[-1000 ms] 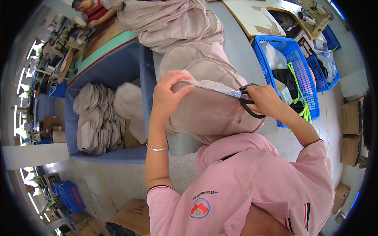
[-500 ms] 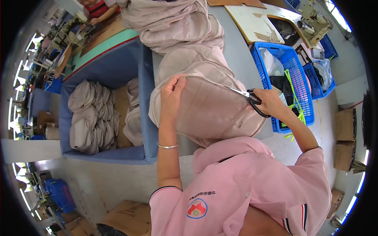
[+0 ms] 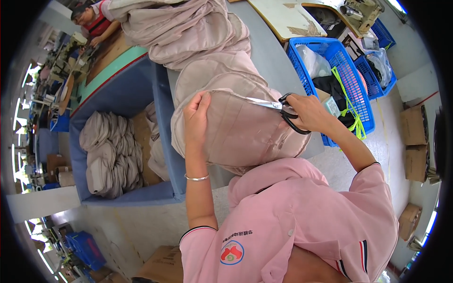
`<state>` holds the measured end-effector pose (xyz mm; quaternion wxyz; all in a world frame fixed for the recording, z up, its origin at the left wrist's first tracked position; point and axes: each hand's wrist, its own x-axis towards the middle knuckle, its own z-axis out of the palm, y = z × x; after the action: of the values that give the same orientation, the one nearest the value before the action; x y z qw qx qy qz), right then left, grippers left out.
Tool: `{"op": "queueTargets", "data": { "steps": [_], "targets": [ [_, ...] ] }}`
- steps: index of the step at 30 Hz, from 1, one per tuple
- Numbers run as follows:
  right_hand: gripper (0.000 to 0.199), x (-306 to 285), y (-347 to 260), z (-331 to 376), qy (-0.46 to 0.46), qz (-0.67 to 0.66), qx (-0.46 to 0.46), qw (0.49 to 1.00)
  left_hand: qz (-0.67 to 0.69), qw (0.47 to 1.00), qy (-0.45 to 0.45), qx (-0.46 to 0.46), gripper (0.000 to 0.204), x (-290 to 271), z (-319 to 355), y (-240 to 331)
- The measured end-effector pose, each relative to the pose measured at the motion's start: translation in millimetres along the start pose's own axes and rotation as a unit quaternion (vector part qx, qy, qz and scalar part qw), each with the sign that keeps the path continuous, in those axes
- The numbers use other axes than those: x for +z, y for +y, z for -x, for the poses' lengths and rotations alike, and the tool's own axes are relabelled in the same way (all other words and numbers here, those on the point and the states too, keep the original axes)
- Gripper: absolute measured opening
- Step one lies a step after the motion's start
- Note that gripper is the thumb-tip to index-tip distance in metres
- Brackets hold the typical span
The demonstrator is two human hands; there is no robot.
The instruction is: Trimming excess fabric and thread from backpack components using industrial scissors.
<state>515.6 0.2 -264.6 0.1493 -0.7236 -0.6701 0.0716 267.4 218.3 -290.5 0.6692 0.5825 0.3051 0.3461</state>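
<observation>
A beige, rounded sewn fabric piece (image 3: 245, 127) lies in front of me on the grey table, its far edge lifted by my left hand (image 3: 196, 115). The fingers of that hand are closed on the edge, thumb on top. My right hand (image 3: 304, 113) grips black-handled scissors (image 3: 266, 103). Their silver blades point left along the fabric's upper edge and look nearly closed. Behind this piece, more of the same beige fabric (image 3: 212, 70) lies beneath and beyond it.
A heap of beige pieces (image 3: 188, 33) covers the table's far end. On the left stands a blue fabric-lined bin (image 3: 167, 132) with stacked pieces (image 3: 108, 151). Blue plastic baskets (image 3: 351, 70) sit to the right. A co-worker (image 3: 96, 26) sits at the upper left.
The scissors and my right hand have moved left along the fabric edge, toward my left hand. The blades look more closed. The whole view has shifted slightly.
</observation>
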Motion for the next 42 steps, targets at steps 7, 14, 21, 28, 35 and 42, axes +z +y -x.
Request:
{"op": "queueTargets", "data": {
  "steps": [7, 14, 21, 28, 35, 42],
  "targets": [
    [0.055, 29.9, 21.1, -13.5, -0.007, -0.068, 0.115, 0.991, -0.005, 0.981, 0.190, 0.028, 0.037, -24.8, 28.8, -31.9],
    [0.055, 65.8, 65.1, -24.7, 0.010, -0.116, 0.179, 0.977, -0.073, 0.924, 0.357, -0.118, 0.037, -48.2, 160.4, -130.1],
    [0.045, 84.4, 52.5, -5.4, 0.143, -0.183, 0.197, 0.953, 0.108, 0.946, 0.264, -0.153, 0.044, -2.8, 210.4, -127.8],
    [0.040, 79.2, 41.2, 7.8, 0.152, -0.251, 0.224, 0.929, 0.199, 0.937, 0.266, -0.106, 0.013, 3.0, 165.4, -101.0],
    [0.041, 47.3, 34.0, 50.0, 0.246, -0.334, 0.237, 0.878, 0.211, 0.953, 0.209, -0.053, 0.010, 12.5, 129.1, -34.1],
    [0.024, 41.2, -10.5, 103.4, 0.103, -0.446, 0.206, 0.865, 0.176, 0.955, 0.199, 0.129, 0.012, 10.1, 80.5, 35.8]
  ]
}}
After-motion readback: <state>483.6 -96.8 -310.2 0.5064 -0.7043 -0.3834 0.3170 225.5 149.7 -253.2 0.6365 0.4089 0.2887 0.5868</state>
